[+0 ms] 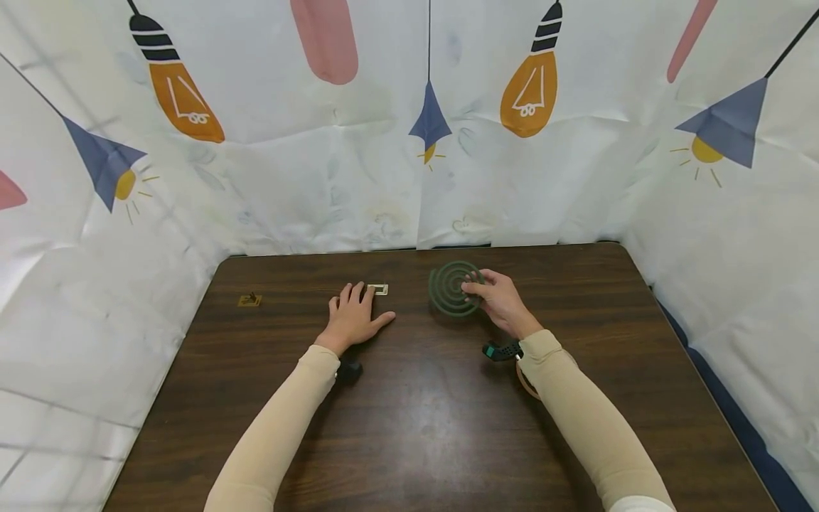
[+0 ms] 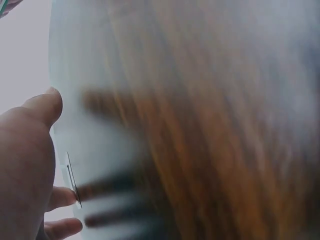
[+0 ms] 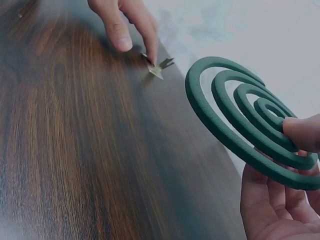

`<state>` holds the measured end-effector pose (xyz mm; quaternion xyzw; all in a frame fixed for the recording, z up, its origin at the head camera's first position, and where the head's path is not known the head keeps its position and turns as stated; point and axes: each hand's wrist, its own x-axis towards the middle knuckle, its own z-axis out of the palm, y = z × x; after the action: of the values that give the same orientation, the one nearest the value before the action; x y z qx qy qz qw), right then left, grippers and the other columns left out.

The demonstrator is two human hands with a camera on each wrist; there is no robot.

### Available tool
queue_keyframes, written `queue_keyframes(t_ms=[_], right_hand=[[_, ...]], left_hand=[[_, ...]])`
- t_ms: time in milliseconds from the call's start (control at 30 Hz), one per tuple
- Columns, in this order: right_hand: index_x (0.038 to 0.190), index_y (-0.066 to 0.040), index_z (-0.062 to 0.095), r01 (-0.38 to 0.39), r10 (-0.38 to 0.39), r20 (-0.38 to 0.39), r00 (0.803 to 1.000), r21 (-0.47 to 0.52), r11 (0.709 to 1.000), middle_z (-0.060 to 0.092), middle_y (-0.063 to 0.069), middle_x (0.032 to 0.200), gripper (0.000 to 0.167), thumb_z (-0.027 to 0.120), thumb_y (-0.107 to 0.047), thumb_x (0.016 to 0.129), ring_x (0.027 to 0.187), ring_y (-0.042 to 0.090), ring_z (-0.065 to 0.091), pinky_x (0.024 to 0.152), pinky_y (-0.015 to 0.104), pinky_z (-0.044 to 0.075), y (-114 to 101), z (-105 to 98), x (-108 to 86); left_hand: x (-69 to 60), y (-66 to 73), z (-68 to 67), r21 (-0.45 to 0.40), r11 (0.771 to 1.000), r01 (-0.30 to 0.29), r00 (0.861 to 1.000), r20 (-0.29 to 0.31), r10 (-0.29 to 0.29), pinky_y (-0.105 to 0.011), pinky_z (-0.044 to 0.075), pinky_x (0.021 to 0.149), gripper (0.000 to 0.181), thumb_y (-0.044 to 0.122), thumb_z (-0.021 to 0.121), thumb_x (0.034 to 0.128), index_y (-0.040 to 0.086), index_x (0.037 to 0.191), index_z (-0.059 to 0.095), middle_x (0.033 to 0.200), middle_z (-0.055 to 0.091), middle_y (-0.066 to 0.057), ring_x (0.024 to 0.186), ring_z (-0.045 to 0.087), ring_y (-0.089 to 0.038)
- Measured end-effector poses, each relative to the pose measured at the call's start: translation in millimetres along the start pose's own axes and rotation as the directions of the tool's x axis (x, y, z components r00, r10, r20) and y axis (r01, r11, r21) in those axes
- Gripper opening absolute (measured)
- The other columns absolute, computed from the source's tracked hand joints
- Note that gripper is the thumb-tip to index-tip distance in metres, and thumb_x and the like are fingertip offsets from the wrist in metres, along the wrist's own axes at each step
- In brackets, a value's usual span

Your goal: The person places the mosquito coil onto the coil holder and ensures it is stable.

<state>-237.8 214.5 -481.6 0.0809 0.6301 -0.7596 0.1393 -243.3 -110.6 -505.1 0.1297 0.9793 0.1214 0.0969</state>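
In the head view my right hand (image 1: pixel 505 306) pinches a green mosquito coil (image 1: pixel 441 290), thumb on its inner rings and fingers beneath. The right wrist view shows the flat spiral (image 3: pixel 204 112) tilted and raised above the table. My left hand (image 1: pixel 353 320) lies on the tabletop with its fingers spread. One fingertip touches a small metal coil stand (image 1: pixel 386 290), which has a bent-up tab (image 3: pixel 165 63) in the right wrist view. The left wrist view is blurred; the stand (image 2: pixel 73 181) appears there edge-on by the fingertips.
A second small brass-coloured stand (image 1: pixel 249 300) lies farther left on the dark wooden table (image 1: pixel 422 441). White printed cloth (image 1: pixel 384 178) hangs behind the table and along both sides.
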Motion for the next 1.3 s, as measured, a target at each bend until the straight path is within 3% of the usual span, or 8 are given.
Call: queue_keyframes(t_ms=[300,600,1067,1300], right_hand=[[0.136,0.003,0.055,-0.012,0.012,0.003,1.0,0.016,1.0,0.065,0.007,0.125,0.043,0.071,-0.006,0.097,0.091,0.006,0.068,0.076,0.023,0.059,2.2,7.7,4.5],[0.134,0.003,0.056,-0.009,0.009,0.005,1.0,0.022,1.0,0.067,-0.003,0.107,0.04,0.071,-0.006,0.097,0.089,0.007,0.067,0.076,0.023,0.06,2.7,15.2,9.2],[0.146,0.001,0.049,-0.022,0.021,0.04,0.999,0.013,1.0,0.065,-0.002,0.115,0.052,0.069,-0.007,0.099,0.095,0.006,0.068,0.078,0.023,0.06,4.1,26.0,18.0],[0.143,0.0,0.051,-0.035,0.034,0.041,0.999,0.017,0.999,0.066,-0.004,0.111,0.049,0.07,-0.007,0.098,0.093,0.006,0.069,0.076,0.022,0.059,4.7,30.4,22.2]], left_hand=[[-0.8,5.8,9.8,-0.011,1.0,-0.007,1.0,-0.005,0.007,-0.072,0.02,0.122,0.089,0.066,0.049,0.1011,0.007,0.164,0.028,0.171,0.021,-0.021,0.161,0.012,-0.045],[-4.0,18.0,10.6,-0.012,0.999,-0.031,1.0,0.0,0.031,-0.071,0.02,0.122,0.091,0.066,0.051,0.1007,0.004,0.164,0.028,0.171,0.021,-0.023,0.161,0.012,-0.045],[-2.3,30.0,14.9,0.02,0.999,-0.046,0.999,0.022,0.045,-0.068,0.021,0.123,0.094,0.071,0.048,0.0992,0.007,0.165,0.027,0.173,0.018,-0.02,0.162,0.011,-0.043],[-3.0,36.8,13.0,0.015,0.999,-0.052,0.999,0.015,0.051,-0.067,0.021,0.123,0.094,0.072,0.051,0.0978,0.008,0.164,0.03,0.171,0.022,-0.02,0.162,0.013,-0.042]])
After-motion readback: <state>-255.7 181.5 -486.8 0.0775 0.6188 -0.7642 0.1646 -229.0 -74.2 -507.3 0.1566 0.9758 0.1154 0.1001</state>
